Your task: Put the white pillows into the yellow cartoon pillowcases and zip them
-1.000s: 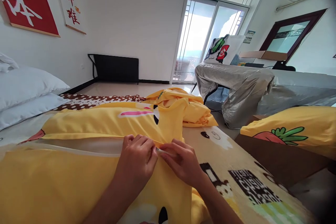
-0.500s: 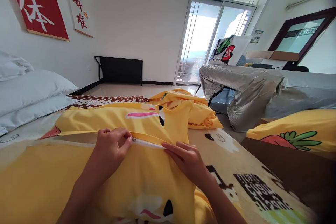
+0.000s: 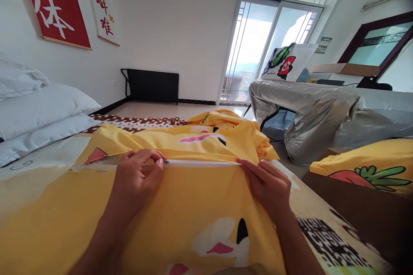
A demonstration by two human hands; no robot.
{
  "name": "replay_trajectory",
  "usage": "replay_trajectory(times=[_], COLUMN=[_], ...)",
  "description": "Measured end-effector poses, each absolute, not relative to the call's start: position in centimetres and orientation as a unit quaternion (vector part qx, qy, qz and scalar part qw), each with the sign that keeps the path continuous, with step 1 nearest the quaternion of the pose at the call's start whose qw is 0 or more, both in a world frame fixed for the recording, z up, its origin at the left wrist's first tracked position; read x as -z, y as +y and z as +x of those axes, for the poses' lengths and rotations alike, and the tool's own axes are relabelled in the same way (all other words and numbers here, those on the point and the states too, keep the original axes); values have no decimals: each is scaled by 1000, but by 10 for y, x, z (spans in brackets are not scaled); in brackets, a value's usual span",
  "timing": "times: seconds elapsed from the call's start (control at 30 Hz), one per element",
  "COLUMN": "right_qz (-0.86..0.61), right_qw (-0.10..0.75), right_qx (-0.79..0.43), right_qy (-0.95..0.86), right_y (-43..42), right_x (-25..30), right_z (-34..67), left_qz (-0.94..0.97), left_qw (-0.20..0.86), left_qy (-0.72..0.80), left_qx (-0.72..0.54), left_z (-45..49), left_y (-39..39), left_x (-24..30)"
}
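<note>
A yellow pillowcase (image 3: 193, 206) with cartoon rabbit prints lies across the bed in front of me, with a white zipper (image 3: 201, 163) running along its far edge. My left hand (image 3: 138, 176) pinches the zipper pull with thumb and forefinger. My right hand (image 3: 267, 182) presses down and grips the fabric at the zipper's right end. The stretch of zipper between my hands is closed; to the left of the pull the opening shows white filling.
White pillows (image 3: 38, 114) are stacked at the left. A crumpled yellow cover (image 3: 226, 120) lies beyond the pillowcase. Another yellow carrot-print pillow (image 3: 368, 167) sits at the right. A silver-covered table (image 3: 316, 107) stands at the right, with a glass door (image 3: 254, 51) behind.
My left hand has drawn the zipper pull leftward, leaving a longer closed stretch. My right hand has shifted right along the fabric to the zipper's end.
</note>
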State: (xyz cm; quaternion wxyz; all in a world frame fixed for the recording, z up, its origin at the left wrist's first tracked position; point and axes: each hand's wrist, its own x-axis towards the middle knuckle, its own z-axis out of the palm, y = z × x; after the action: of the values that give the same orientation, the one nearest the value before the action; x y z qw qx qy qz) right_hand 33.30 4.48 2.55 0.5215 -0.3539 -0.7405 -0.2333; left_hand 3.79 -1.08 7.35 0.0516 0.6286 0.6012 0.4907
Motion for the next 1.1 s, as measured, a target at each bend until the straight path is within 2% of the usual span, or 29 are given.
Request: replay_trajectory(times=[0.17, 0.23, 0.4, 0.7, 0.9, 0.97, 1.1], right_qz=[-368, -382, -442, -315, -419, -452, -428], right_qw=[544, 505, 345, 333, 229, 244, 362], right_qx=[280, 264, 247, 178, 92, 60, 24], right_qy=[-700, -728, -790, -871, -874, -856, -828], right_y=[57, 64, 56, -32, -4, 6, 16], right_x=[-31, -29, -27, -60, -84, -81, -57], right_z=[361, 366, 356, 243, 167, 156, 152], left_qz=[651, 662, 701, 717, 709, 709, 695], left_qw=[46, 40, 45, 131, 122, 121, 150], left_qy=[593, 582, 549, 547, 550, 544, 545], left_qx=[-471, -472, -453, -412, -424, -432, -445], left_z=[39, 41, 38, 16, 14, 12, 9], left_y=[1, 6, 10, -4, -9, -10, -11], left_x=[-67, -63, -61, -73, -73, -73, -74])
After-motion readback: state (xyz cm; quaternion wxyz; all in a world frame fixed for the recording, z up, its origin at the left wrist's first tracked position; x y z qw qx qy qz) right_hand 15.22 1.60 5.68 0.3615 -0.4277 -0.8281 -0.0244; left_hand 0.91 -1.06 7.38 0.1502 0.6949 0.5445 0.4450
